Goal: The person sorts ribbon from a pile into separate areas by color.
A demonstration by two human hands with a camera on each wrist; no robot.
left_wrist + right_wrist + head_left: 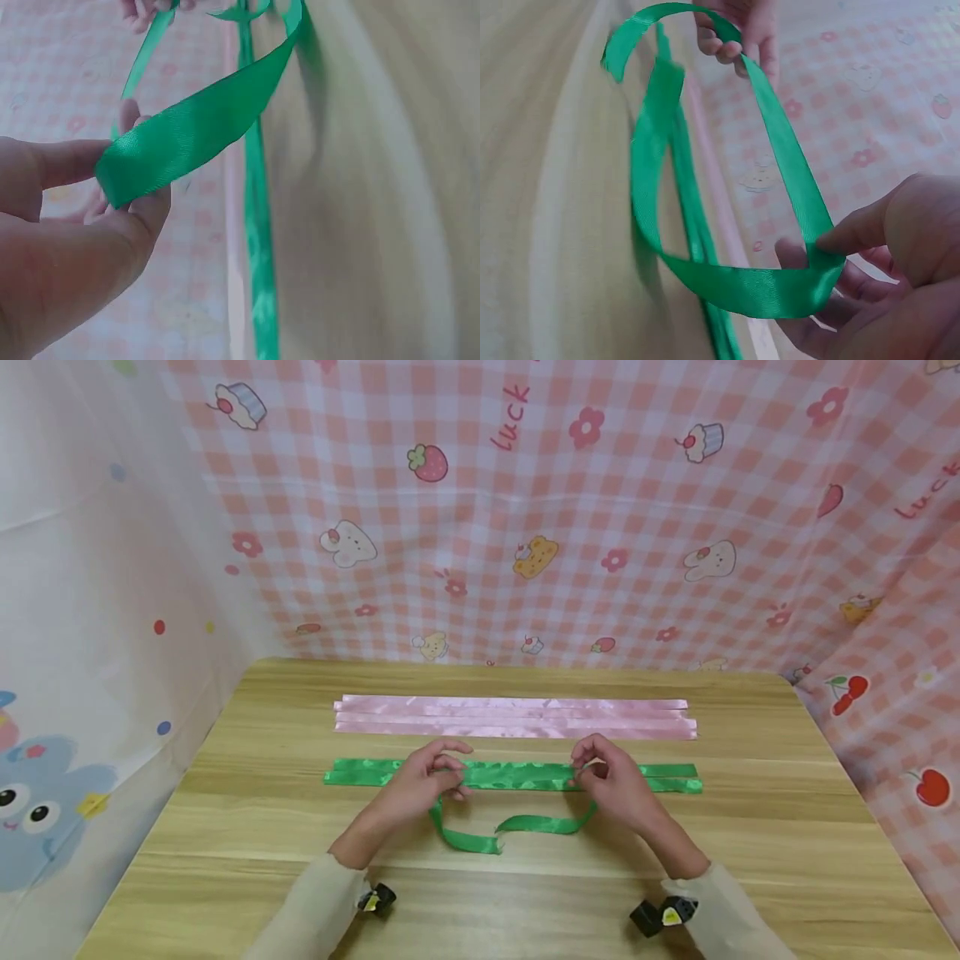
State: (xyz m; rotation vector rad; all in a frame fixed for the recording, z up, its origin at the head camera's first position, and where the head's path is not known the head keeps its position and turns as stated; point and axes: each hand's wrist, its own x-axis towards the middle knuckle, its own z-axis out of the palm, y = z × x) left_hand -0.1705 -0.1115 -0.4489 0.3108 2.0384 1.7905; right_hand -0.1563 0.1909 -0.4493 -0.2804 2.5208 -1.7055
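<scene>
A satin green ribbon (786, 154) is stretched between my two hands above the table. My left hand (420, 781) pinches it between thumb and fingers, and the right hand (615, 783) pinches it farther along. Both loose ends (543, 824) hang down toward me and curl inward, their tips close together. Beneath the hands, other green ribbons (675, 778) lie flat and straight, side by side across the table. The left wrist view shows one tail (195, 124) folding over at the left fingertips.
Several pink ribbons (510, 718) lie in a parallel row behind the green ones. All rest on a wood-grain table (495, 910). A pink checked cloth (480, 527) hangs along the back edge. Black wrist cameras (663, 916) sit at both sleeves.
</scene>
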